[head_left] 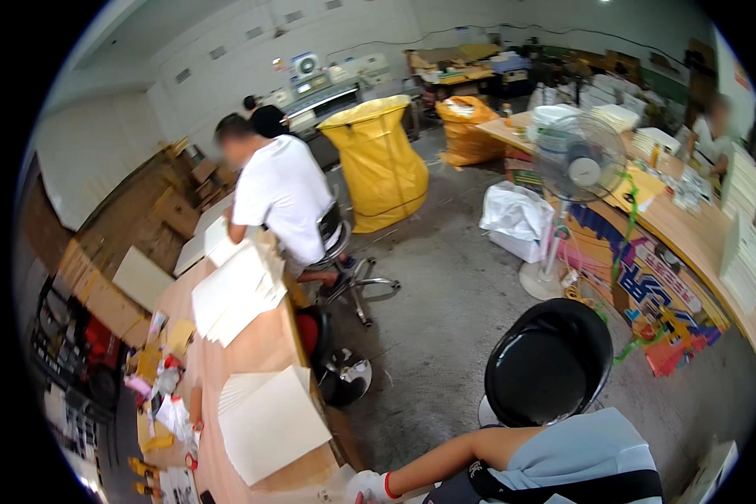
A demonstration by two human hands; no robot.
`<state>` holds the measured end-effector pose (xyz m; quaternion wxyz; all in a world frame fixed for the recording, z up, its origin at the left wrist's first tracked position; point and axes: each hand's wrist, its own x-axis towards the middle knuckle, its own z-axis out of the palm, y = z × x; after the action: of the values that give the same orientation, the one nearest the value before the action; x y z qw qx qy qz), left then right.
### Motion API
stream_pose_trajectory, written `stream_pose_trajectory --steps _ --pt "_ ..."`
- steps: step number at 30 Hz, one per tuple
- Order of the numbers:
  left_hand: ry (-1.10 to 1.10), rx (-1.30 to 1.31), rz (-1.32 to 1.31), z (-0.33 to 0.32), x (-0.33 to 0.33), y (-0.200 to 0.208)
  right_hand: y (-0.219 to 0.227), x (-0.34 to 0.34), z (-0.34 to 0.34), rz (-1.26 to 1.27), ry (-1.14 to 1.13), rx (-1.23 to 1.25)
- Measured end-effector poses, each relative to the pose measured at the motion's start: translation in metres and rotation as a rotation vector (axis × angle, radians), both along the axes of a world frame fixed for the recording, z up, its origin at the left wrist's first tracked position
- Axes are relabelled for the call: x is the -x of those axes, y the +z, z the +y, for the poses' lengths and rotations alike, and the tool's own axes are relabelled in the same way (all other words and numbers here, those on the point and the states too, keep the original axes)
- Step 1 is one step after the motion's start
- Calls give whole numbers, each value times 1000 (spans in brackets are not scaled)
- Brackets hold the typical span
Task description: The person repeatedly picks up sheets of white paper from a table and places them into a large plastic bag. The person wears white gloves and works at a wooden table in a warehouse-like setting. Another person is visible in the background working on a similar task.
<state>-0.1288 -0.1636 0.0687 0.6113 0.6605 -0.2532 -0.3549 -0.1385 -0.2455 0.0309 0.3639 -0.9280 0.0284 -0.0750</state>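
Observation:
My right hand (368, 487), in a white glove with a red cuff band, is at the lower edge, by the near corner of the wooden table (202, 458). The frame cuts it off and its fingers are mostly hidden, so I cannot tell whether it is open or closed. Beside it a pale, blurred sheet (332, 489) lies at the table edge; whether the hand touches it is unclear. The closest stack to that hand is a fanned pile of cream sheets (277, 424). Another fanned pile (239, 290) lies farther along the table. My left hand is out of view.
A black swivel stool (546, 370) stands close on the right, with a standing fan (580, 160) behind it. A person in white (286, 197) sits at the table's far end. A big yellow sack (382, 168) stands beyond. A curved worktable (697, 227) runs along the right.

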Motion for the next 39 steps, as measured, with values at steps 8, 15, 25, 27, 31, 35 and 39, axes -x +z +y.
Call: stream_pose_trajectory --steps 8,15,25,27,31,35,39 --pt "283 48 103 103 11 -24 -4 -37 -9 243 186 -190" --pt "544 -205 38 115 2 20 -2 -87 35 232 312 -188" --pt "494 -155 -452 92 -37 26 16 -85 80 -53 346 -547" --pt "547 -166 -867 110 -69 -11 26 -71 76 -269 363 -307" --pt "675 -348 -277 135 -63 19 16 -31 55 -621 502 261" --pt "601 -332 -510 140 -15 -44 2 -50 33 -432 401 22" --pt "422 -778 -989 142 27 -53 -48 -71 -8 51 550 663"
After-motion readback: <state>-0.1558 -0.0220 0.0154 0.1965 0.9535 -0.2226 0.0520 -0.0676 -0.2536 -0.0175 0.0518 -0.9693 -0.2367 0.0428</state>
